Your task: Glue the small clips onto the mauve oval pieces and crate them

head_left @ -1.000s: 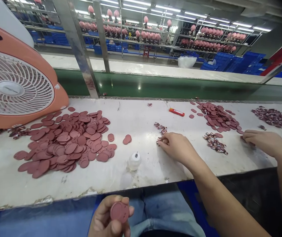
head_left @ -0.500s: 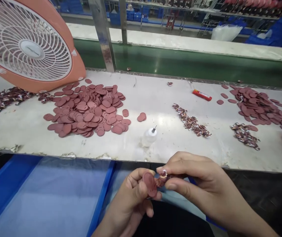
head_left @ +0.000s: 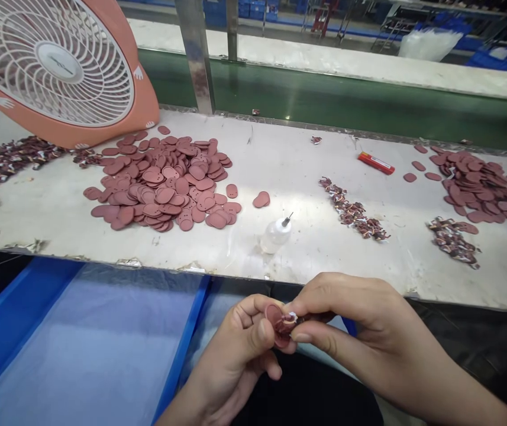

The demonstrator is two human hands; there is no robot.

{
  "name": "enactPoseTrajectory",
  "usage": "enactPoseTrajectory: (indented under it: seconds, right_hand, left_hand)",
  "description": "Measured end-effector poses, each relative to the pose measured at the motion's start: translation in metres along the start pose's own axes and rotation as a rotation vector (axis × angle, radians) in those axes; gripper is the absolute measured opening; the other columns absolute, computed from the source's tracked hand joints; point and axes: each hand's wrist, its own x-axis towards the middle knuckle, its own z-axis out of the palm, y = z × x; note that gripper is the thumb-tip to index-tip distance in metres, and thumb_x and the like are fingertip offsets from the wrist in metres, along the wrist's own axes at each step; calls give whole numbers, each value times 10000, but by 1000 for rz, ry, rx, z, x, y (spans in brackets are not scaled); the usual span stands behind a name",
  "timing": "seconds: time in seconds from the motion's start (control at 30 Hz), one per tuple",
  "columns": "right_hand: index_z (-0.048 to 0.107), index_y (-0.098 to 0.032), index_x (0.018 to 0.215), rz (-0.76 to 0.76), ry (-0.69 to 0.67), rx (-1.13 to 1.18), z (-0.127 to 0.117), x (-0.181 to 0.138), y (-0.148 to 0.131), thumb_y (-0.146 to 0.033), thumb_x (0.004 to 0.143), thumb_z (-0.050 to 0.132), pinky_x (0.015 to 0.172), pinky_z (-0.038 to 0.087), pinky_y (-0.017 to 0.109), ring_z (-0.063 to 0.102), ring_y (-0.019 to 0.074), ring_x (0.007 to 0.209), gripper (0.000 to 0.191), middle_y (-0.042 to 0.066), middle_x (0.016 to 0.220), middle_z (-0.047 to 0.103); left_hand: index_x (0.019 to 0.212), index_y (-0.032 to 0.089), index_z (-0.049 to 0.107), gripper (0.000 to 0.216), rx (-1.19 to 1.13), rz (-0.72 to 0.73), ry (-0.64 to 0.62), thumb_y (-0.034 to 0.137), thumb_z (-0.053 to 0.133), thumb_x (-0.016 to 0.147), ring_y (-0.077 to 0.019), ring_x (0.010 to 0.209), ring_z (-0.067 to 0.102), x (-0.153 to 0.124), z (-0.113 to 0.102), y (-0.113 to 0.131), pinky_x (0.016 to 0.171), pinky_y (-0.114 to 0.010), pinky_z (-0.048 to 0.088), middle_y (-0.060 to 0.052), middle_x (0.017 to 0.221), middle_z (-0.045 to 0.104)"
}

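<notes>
Below the table's front edge, my left hand (head_left: 239,349) pinches a dark red oval disc (head_left: 274,316) between thumb and fingers. My right hand (head_left: 351,322) is closed on a small red-and-white patterned piece (head_left: 289,321) and presses it against that disc. Both hands meet over my lap. On the white table (head_left: 306,177) lies a big heap of the same red discs (head_left: 164,189) to the left. A small string of patterned pieces (head_left: 353,213) lies right of centre. A little white glue bottle (head_left: 275,235) with a needle tip stands near the front edge.
An orange-and-white fan (head_left: 53,65) leans at the back left. More patterned pieces (head_left: 9,157) lie at the far left, a second disc heap (head_left: 484,186) and small pile (head_left: 452,242) at the right. A red marker (head_left: 376,163) lies at the back. A blue bin (head_left: 80,349) sits under the table edge.
My right hand left the table with a patterned piece and came down to the disc in my left hand. The view tilted downward. The other person's hand at the right is out of sight.
</notes>
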Motion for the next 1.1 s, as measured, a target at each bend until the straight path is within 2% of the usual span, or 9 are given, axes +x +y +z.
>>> enactPoseTrajectory:
  seconds: [0.27, 0.47, 0.67, 1.1]
  right_hand:
    - [667, -257, 997, 5, -58, -38, -5, 0, 0, -168, 937, 652, 729, 491, 141, 656, 35, 781, 109, -73, 869, 709]
    - [652, -247, 1021, -33, -127, -90, -6, 2, -2, -180, 952, 629, 738, 498, 177, 640, 64, 809, 99, -50, 888, 696]
    - [627, -224, 1066, -125, -113, -142, -6, 4, -5, -136, 955, 608, 752, 486, 142, 623, 59, 835, 143, -29, 934, 687]
    - [641, -206, 996, -137, -131, -121, -3, 5, -6, -115, 947, 599, 755, 502, 189, 635, 90, 807, 111, -6, 908, 699]
  left_hand:
    - [752, 163, 722, 308, -15, -22, -18, 437, 845, 686, -72, 601, 590, -2, -2, 0, 446, -97, 459, -3, 668, 651]
    - [696, 154, 702, 333, -19, -23, -22, 446, 857, 664, -33, 506, 503, -2, 0, 2, 446, -89, 440, 23, 632, 611]
    - [703, 158, 689, 350, -18, -32, 46, 447, 875, 638, -36, 515, 488, -2, 0, 1, 472, -107, 452, 33, 637, 593]
    - [689, 153, 671, 367, -72, -22, 92, 410, 914, 588, -46, 543, 509, -5, 8, 1, 507, -132, 436, 34, 621, 591]
